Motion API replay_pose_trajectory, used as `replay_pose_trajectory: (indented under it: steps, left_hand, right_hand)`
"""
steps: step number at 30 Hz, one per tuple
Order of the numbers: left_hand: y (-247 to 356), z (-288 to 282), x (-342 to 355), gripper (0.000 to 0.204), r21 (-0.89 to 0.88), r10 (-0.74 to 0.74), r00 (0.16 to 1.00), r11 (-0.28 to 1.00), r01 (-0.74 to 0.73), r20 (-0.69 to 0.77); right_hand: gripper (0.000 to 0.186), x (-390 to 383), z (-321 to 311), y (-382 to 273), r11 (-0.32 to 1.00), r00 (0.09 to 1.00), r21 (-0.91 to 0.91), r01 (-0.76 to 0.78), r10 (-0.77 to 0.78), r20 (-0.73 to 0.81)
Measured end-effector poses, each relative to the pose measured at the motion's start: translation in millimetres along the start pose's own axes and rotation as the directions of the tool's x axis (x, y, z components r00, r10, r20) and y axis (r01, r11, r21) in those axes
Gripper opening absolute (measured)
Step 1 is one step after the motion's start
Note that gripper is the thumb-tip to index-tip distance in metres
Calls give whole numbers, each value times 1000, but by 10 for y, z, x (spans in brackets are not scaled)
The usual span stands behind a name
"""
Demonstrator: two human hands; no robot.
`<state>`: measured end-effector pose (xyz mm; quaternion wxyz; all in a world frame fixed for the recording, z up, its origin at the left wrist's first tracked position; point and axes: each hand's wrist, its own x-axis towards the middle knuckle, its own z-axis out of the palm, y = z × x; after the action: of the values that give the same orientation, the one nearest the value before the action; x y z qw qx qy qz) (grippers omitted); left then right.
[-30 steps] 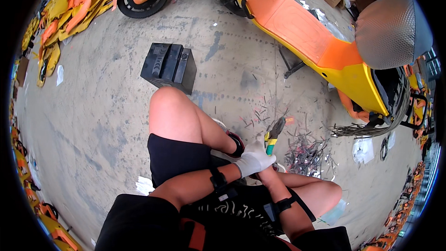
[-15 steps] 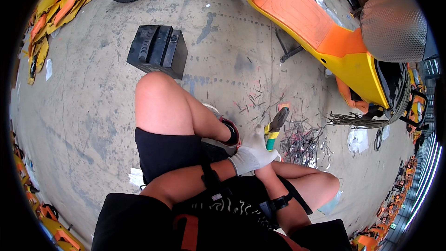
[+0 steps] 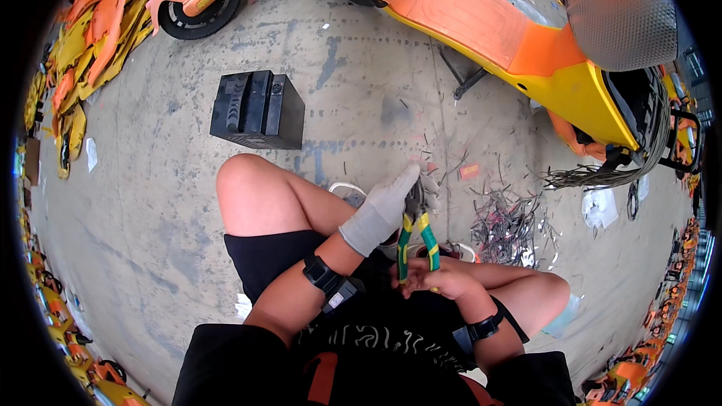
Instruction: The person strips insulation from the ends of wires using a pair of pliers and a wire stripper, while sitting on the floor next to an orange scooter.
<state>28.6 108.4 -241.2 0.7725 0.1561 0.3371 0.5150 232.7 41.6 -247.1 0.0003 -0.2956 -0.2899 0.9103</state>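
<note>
My left hand (image 3: pixel 386 203), in a pale glove, is raised with its fingers closed around the metal head of the green-and-yellow pliers (image 3: pixel 427 236). The bare right hand, my right hand (image 3: pixel 444 283), grips the lower ends of the handles, which stand apart. Both hands are above my crossed legs (image 3: pixel 262 195); the tips of the pliers are partly hidden by the glove. Right of them, a tangled heap of short wire pieces (image 3: pixel 502 229) lies on the concrete floor (image 3: pixel 150 218).
A black battery-like box (image 3: pixel 257 109) stands beyond my left knee. An orange-and-yellow scooter (image 3: pixel 481 15) spans the top and right, with wires (image 3: pixel 571 174) trailing from its rear. Piled body panels (image 3: pixel 90 22) lie upper left; plastic bags (image 3: pixel 599 207) lie right.
My left hand has moved up from the lower handles to the pliers' head. The handles now stand apart, gripped by my right hand, which was mostly hidden before. The view has shifted slightly.
</note>
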Motion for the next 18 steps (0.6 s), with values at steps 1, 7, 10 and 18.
replay_pose_trajectory:
  steps: [1,7,10,18]
  left_hand:
    - [13,-24,-18,35,7,1,999,1000,-2,36]
    - [-57,-59,-96,33,-93,32,999,995,-35,-32]
    - [-46,-2,-96,31,-43,104,991,993,-108,-79]
    - [-68,-79,-116,28,267,195,963,953,-141,-187]
  right_hand:
    - [65,-2,54,-35,999,999,-33,-32,32,-1]
    - [85,72,43,125,972,979,145,185,-195,59]
    - [91,90,99,72,954,969,202,221,-237,61]
    - [113,74,277,-34,916,948,248,316,-297,-112]
